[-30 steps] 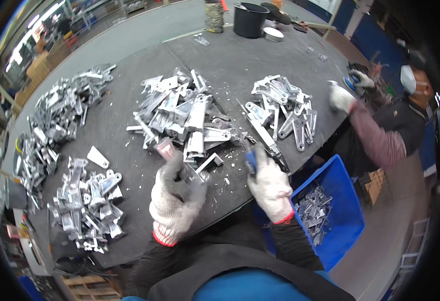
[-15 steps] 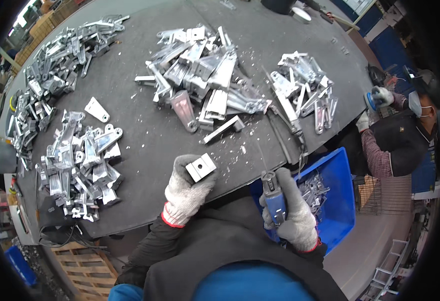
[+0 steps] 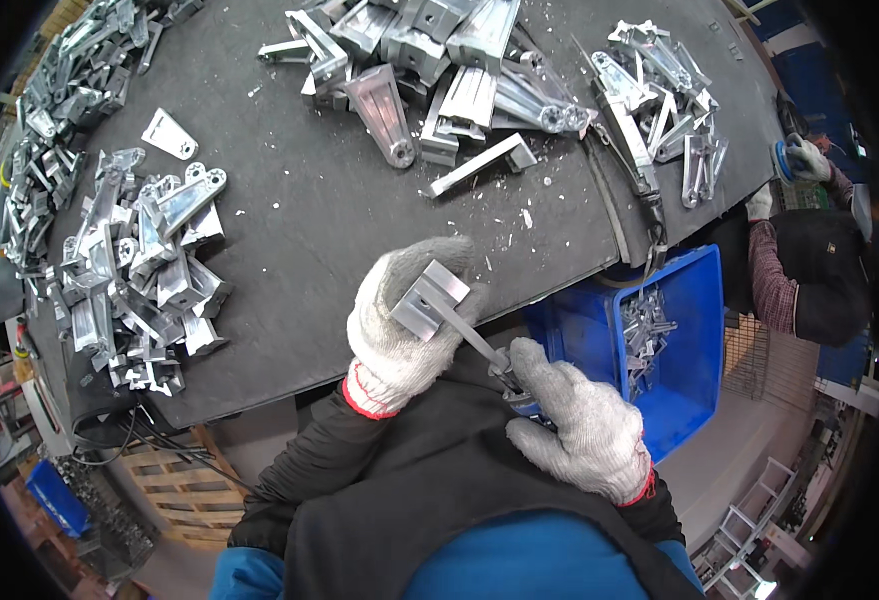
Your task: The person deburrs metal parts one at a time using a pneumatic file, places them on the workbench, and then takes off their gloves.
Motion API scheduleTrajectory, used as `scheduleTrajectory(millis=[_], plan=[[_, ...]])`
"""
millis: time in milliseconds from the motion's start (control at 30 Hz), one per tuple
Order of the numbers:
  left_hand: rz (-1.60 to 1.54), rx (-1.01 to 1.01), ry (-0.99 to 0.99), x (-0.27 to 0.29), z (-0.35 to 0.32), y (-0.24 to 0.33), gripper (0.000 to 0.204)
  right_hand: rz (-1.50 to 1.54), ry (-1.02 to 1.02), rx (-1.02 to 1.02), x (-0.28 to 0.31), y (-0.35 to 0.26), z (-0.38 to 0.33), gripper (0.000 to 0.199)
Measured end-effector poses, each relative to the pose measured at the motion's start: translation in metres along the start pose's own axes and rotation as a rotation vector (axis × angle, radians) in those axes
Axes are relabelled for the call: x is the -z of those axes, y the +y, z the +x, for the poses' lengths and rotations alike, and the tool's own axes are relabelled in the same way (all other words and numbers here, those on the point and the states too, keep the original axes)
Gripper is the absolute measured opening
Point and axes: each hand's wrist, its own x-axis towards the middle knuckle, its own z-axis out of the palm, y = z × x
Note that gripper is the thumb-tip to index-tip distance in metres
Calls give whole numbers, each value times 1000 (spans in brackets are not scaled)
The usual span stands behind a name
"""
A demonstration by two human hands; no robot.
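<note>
Bracket [image 3: 427, 300], gripped in the left hand [image 3: 404, 325], now meets the file-like tool [image 3: 479, 345] clasped by the right hand [image 3: 574, 425] at four o'clock, so filing looks underway.

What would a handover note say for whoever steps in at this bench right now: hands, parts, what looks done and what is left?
Left hand: gloved, gripping a small metal bracket just over the near table edge.
Right hand: gloved, gripping a slim hand tool whose tip lies against the bracket.
Parts: large heap of metal castings at the far middle of the dark table, another pile at left, a smaller pile at far right. Blue bin at right holds some pieces.
Done: apparently only the pieces in the bin.
Left: the bracket in hand, and probably the piles.
A co-worker's gloved hand works at far right.
</note>
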Motion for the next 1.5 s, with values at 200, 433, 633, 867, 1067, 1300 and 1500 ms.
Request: scheduleTrajectory(millis=[200,433,633,867,1067,1300,1500], plan=[[-112,-33,9,-3,1,-6,48,-160,27,-13,-2,-6,3,77],[-83,-24,22,-2,2,-8,47,-24,-29,-14,7,-1,7,78],[-86,21,-9,-1,2,-1,46,-48,-75,-56,12,-5,10,79],[-29,49,-10,-3,2,0,45,-6,-198,-80,21,-4,12,79],[-45,-56,29,-5,3,-6,43,68,-258,-137,21,1,12,79],[-72,-60,14,-6,4,-5,46,133,-246,-97,23,6,13,76],[-54,-62,1,-4,3,-9,47,199,-244,-14,23,14,11,82]])
